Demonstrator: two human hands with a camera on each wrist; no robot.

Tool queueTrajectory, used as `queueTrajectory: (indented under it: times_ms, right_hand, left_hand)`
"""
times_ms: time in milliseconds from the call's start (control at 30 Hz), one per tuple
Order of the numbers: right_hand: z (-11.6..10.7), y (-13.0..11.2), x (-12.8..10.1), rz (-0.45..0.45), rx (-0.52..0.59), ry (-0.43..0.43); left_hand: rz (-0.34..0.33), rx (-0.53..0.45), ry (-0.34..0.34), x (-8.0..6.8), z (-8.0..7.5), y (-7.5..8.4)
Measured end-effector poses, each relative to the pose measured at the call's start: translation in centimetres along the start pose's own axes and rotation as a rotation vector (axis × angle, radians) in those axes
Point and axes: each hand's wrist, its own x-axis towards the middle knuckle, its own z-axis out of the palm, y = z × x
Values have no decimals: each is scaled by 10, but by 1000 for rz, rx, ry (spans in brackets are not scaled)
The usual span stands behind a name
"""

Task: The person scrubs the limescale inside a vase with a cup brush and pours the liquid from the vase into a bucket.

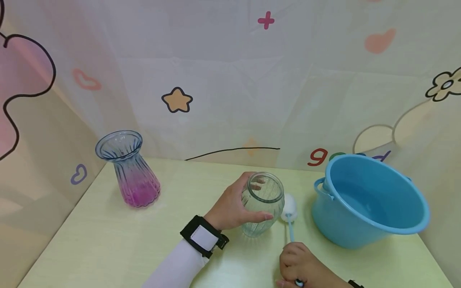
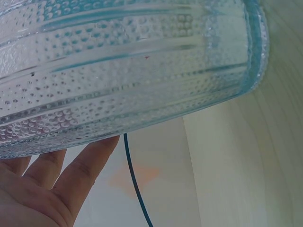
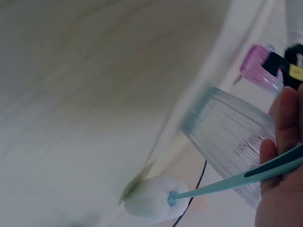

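A clear ribbed glass jar [image 1: 262,204] stands on the pale green table [image 1: 108,240], and my left hand [image 1: 235,206] grips its side. In the left wrist view the jar's dotted glass wall [image 2: 128,66] fills the frame above my fingers [image 2: 71,179]. My right hand [image 1: 300,264] holds the light blue handle of a brush [image 1: 290,230]. Its white sponge head [image 1: 289,208] sits just right of the jar. The right wrist view shows the sponge head [image 3: 151,198] and handle [image 3: 236,182] beside the jar [image 3: 232,142].
A blue plastic basin [image 1: 371,200] stands at the right, close to the brush. A ribbed vase [image 1: 131,172] shading from blue to purple stands at the back left. A patterned curtain [image 1: 230,80] hangs behind the table.
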Motion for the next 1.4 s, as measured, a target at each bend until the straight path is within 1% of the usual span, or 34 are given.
queueTrajectory:
  times_ms: [167, 267, 433, 667, 867, 1067, 1200, 1300, 1400]
  right_hand:
    - [0, -2, -4, 93, -86, -159]
    - [-3, 1, -7, 143, -102, -208]
    - [-8, 8, -12, 180, -86, -204]
    - [-7, 14, -22, 177, -104, -212]
    - [-8, 15, -26, 264, -74, -247]
    - [-9, 15, -28, 290, -64, -243]
    - [-11, 13, -27, 364, -50, -291]
    - [-12, 10, -26, 406, -66, -331]
    - [-11, 9, -25, 405, -98, -331]
  left_hand:
    - [-15, -5, 0, -1, 0, 0]
    - [-21, -3, -4, -2, 0, 0]
    - [-14, 10, -6, -1, -1, 0]
    - [-14, 19, -5, 0, 0, 0]
    - [-18, 19, -8, -1, 0, 0]
    - [-21, 17, -11, -1, 0, 0]
    - [-27, 14, -11, -1, -1, 0]
    - [-27, 16, -11, 0, -1, 1]
    - [-24, 20, -12, 0, -1, 1]
